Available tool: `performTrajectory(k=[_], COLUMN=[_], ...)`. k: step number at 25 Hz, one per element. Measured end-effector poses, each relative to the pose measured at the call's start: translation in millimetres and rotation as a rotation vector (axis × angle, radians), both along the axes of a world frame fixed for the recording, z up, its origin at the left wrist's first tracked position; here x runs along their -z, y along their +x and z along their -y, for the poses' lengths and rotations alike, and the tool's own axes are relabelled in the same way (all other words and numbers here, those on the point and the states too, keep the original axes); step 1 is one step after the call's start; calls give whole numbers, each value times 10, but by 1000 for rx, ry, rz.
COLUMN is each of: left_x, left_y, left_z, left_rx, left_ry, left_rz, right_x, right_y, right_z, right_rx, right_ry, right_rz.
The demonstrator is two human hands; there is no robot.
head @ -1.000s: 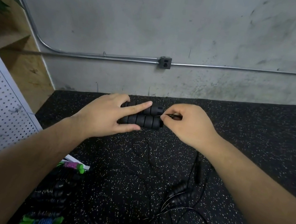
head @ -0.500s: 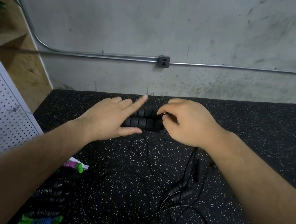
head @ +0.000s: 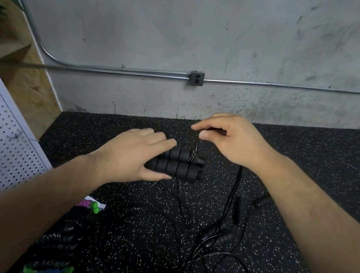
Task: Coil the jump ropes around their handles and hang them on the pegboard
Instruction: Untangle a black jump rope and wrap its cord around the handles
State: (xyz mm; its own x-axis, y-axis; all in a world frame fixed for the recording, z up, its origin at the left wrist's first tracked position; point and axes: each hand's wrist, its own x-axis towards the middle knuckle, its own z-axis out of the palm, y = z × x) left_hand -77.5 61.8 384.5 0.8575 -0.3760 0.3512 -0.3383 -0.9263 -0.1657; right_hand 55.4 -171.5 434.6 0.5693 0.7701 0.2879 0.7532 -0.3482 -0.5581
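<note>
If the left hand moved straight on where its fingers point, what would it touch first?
Probably the rope turn wound round the black handles; the left hand holds those. Depth is unclear.

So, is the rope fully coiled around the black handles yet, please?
Not yet: the rope makes a turn or so on the handles; the rest trails loose on the floor.

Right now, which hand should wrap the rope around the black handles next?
The right hand. It pinches the thin rope just above the end of the handles, so it can probably loop it round. The left hand grips both handles side by side, steadying them.
</note>
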Motion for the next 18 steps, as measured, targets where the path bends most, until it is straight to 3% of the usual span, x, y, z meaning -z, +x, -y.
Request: performTrajectory(k=[3,5,11,16,18], left_x=[-60,-85,-114,-16,44], left_y=[-44,-39,79,90,92], left_z=[141,177,-57,-278,-258], left_rx=[-2,-74,-375,-433,-393], left_ry=[-78,-31,139,192,212], left_rz=[126,202,174,63,61], right_x=[178,390,726,292,100], right_y=[-12,-120,-626,-751,-746], right_z=[-17,-119,-364,-255,-146], right_rx=[24,11,-30,-4,17], right_ry=[79,75,-204,-259,-321], right_rz=[-380,-606,-433,-217,-42])
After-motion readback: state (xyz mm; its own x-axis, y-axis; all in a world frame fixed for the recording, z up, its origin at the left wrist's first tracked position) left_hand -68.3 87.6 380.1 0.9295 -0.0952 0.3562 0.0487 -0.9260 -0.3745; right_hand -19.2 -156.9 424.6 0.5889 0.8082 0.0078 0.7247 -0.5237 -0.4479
